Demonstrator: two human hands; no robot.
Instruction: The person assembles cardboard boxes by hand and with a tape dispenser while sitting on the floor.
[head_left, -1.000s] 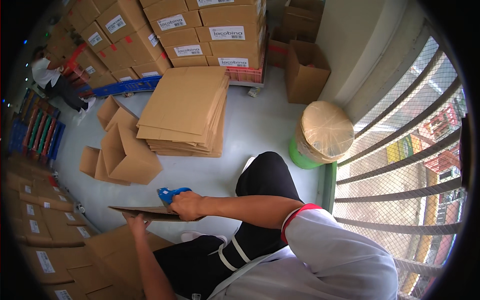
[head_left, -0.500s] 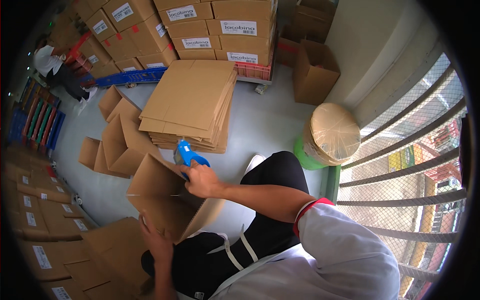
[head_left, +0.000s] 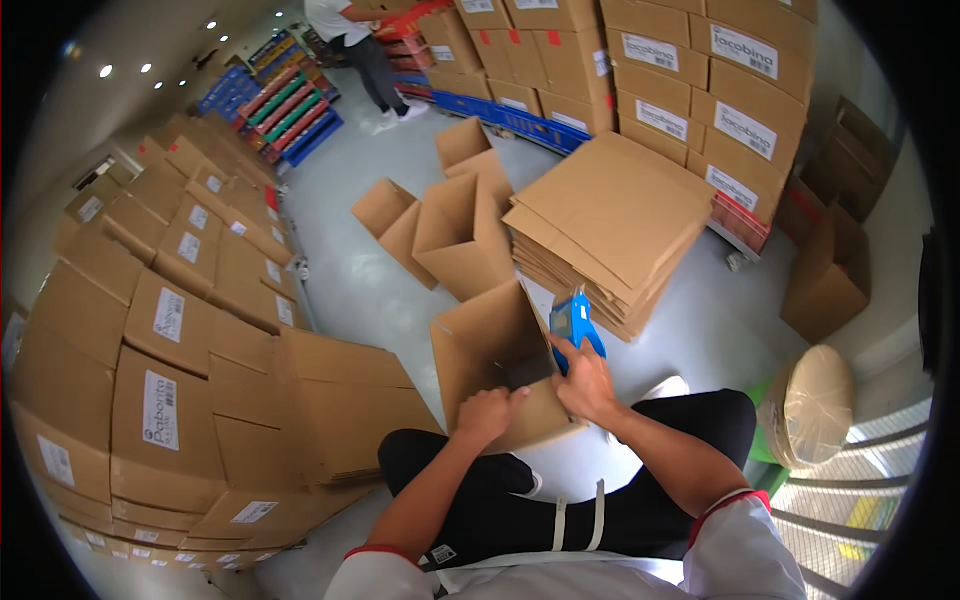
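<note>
An open cardboard box (head_left: 480,345) stands tilted in front of my legs, its mouth facing up toward me. My left hand (head_left: 487,415) grips its near wall, fingers over the rim and thumb pointing right. At the box's right side my right hand (head_left: 583,382) is closed round a blue hand tool (head_left: 571,325) with a metal tip. The tool points away from me, beside the box's right wall; its exact kind is hard to make out. Just beyond the tool lies a stack of flattened cartons (head_left: 610,205).
Several open boxes (head_left: 460,235) stand on the floor ahead. Labelled cartons (head_left: 165,330) are piled at left, with folded cardboard (head_left: 350,400) beside them. More cartons (head_left: 700,90) fill the back on pallets. A wrapped round drum (head_left: 815,405) stands right. Another person (head_left: 365,60) stands far off.
My view has turned, so the scene sits further right. The left hand has moved from the box's left side to its near rim. The right hand still holds the blue tool.
</note>
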